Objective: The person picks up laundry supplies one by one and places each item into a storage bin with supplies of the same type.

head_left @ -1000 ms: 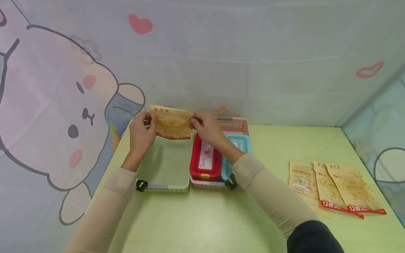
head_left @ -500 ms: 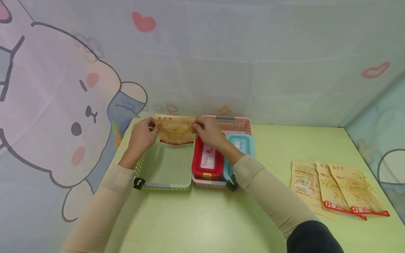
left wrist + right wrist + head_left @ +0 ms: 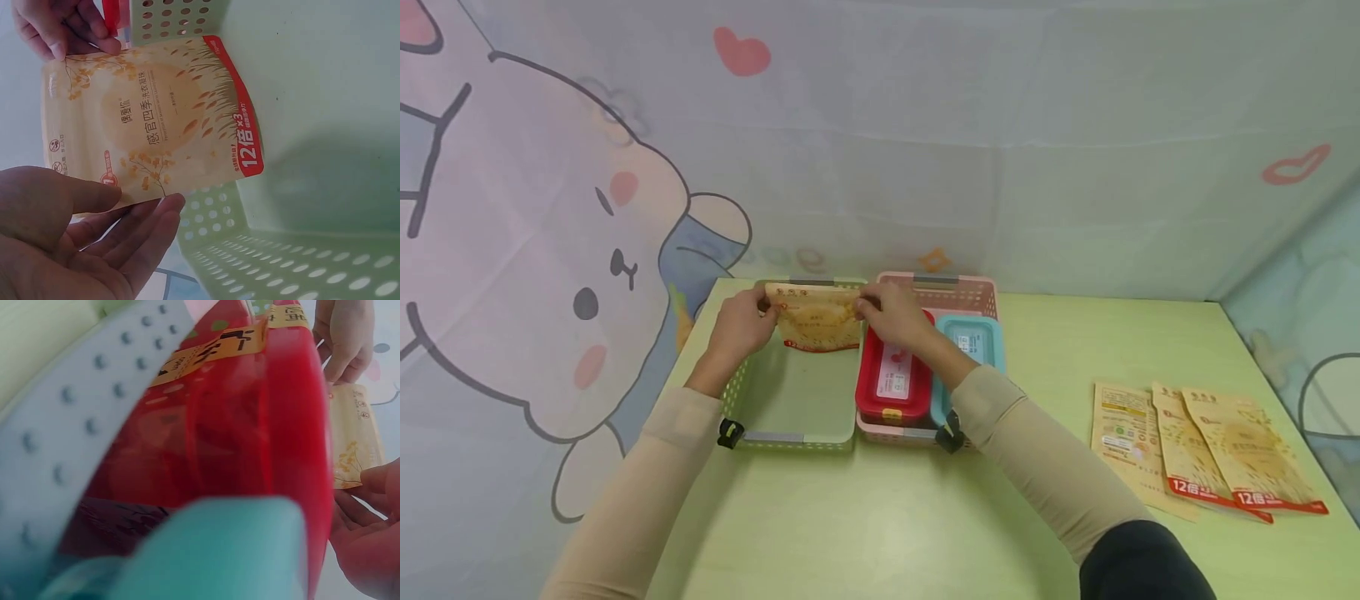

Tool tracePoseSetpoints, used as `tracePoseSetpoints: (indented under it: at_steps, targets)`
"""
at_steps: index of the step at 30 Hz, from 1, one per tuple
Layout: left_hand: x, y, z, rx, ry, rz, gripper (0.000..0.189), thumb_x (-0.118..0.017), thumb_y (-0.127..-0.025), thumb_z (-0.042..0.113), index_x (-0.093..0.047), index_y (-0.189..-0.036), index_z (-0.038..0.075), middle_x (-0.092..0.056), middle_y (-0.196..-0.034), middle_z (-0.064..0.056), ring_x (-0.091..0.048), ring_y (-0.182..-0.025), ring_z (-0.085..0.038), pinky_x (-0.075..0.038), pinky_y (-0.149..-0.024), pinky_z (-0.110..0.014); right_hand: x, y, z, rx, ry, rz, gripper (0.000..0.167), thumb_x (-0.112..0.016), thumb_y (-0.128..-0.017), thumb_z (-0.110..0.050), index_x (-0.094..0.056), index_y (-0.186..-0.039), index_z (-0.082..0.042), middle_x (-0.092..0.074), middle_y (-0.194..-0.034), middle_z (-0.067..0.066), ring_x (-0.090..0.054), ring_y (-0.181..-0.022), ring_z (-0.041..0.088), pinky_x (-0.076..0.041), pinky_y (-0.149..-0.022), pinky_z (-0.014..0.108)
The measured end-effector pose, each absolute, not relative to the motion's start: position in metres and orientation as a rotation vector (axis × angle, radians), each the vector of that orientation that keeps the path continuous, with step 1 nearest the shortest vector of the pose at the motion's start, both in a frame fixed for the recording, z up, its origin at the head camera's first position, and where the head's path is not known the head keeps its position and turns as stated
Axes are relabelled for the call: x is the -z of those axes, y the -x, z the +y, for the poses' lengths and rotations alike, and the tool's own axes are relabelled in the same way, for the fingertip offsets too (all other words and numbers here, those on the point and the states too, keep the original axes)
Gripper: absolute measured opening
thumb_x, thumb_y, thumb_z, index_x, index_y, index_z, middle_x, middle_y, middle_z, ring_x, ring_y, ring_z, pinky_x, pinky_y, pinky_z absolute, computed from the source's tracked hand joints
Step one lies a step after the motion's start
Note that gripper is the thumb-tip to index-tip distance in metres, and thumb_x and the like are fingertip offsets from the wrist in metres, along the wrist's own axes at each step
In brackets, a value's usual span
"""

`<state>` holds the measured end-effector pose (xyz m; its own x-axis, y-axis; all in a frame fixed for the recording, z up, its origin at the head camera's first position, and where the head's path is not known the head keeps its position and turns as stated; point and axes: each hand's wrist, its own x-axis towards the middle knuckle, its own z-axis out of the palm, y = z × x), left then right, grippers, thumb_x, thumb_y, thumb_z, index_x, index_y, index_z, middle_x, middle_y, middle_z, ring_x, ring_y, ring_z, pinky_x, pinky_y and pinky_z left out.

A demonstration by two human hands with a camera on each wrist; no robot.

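A tan pouch with a red bottom band [image 3: 818, 321] hangs upright at the back of the green basket [image 3: 797, 437], its lower part inside. My left hand [image 3: 743, 323] pinches the pouch's left edge between thumb and fingers. On the opposite edge, my right hand [image 3: 898, 315] pinches it near the top corner. In the left wrist view the pouch [image 3: 150, 119] shows its printed front, with the left hand [image 3: 94, 237] on one side edge. Below the right wrist, a red-lidded box [image 3: 893, 375] and a teal-lidded box [image 3: 973, 342] sit in the pink basket [image 3: 973, 296].
Several similar tan pouches [image 3: 1247, 450] lie overlapping on the right of the light green table [image 3: 925, 517]. The two baskets stand side by side near the back edge. A printed curtain [image 3: 1000, 150] hangs behind them.
Both hands have lowered the pouch a little, from above the green basket's back rim to partly inside the basket. The boxes and the other pouches stay where they were.
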<state>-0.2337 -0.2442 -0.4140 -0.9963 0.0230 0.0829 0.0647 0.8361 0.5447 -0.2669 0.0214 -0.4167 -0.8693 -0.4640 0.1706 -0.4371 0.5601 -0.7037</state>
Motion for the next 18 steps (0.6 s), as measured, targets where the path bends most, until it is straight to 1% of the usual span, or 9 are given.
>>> tracePoseSetpoints:
  at_steps: [4,7,11,13,15,18]
  targets:
    - [0.414,0.235,-0.244,0.866,0.051,-2.972,0.025,-0.051,-0.109,0.015,-0.066,-0.118,-0.003,-0.071,-0.115,-0.024,-0.066,-0.08,-0.034,-0.051,-0.066,-0.043,0.415,0.266,0.021,1.195,0.769,2.74,0.021,-0.06,-0.109,-0.017,-0.076,-0.115,-0.003,-0.076,-0.105,0.01,-0.068,-0.093,0.022,-0.058,-0.084,0.036]
    - [0.412,0.234,-0.243,0.878,0.029,-2.991,0.031,-0.05,-0.108,0.017,-0.062,-0.127,-0.005,-0.069,-0.119,-0.026,-0.067,-0.083,-0.035,-0.052,-0.066,-0.043,0.415,0.265,0.021,1.192,0.764,2.734,0.021,-0.062,-0.109,-0.018,-0.075,-0.117,-0.004,-0.074,-0.104,0.009,-0.066,-0.093,0.022,-0.057,-0.085,0.037]
    - [0.406,0.231,-0.242,0.917,0.014,-2.995,0.044,-0.048,-0.108,0.018,-0.051,-0.144,-0.007,-0.066,-0.129,-0.028,-0.07,-0.095,-0.039,-0.055,-0.07,-0.044,0.416,0.264,0.022,1.195,0.752,2.726,0.025,-0.063,-0.108,-0.019,-0.073,-0.124,-0.003,-0.072,-0.111,0.01,-0.066,-0.102,0.024,-0.057,-0.091,0.039]
    - [0.403,0.229,-0.241,0.928,0.013,-2.992,0.049,-0.048,-0.108,0.019,-0.046,-0.149,-0.008,-0.065,-0.132,-0.028,-0.071,-0.097,-0.04,-0.055,-0.07,-0.044,0.417,0.264,0.022,1.203,0.744,2.72,0.028,-0.064,-0.108,-0.019,-0.072,-0.128,-0.002,-0.071,-0.116,0.011,-0.066,-0.108,0.025,-0.057,-0.096,0.04]
    - [0.401,0.228,-0.241,0.932,0.015,-2.989,0.051,-0.048,-0.108,0.018,-0.045,-0.151,-0.008,-0.066,-0.132,-0.029,-0.071,-0.093,-0.039,-0.054,-0.067,-0.043,0.416,0.263,0.023,1.218,0.731,2.712,0.031,-0.065,-0.107,-0.019,-0.07,-0.131,-0.002,-0.071,-0.119,0.012,-0.067,-0.112,0.026,-0.057,-0.098,0.04]
    - [0.399,0.229,-0.241,0.927,0.025,-2.989,0.05,-0.048,-0.107,0.018,-0.048,-0.151,-0.007,-0.066,-0.132,-0.029,-0.071,-0.092,-0.038,-0.052,-0.065,-0.041,0.416,0.262,0.023,1.245,0.723,2.698,0.032,-0.066,-0.107,-0.019,-0.069,-0.133,0.0,-0.072,-0.12,0.013,-0.068,-0.112,0.027,-0.058,-0.097,0.04]
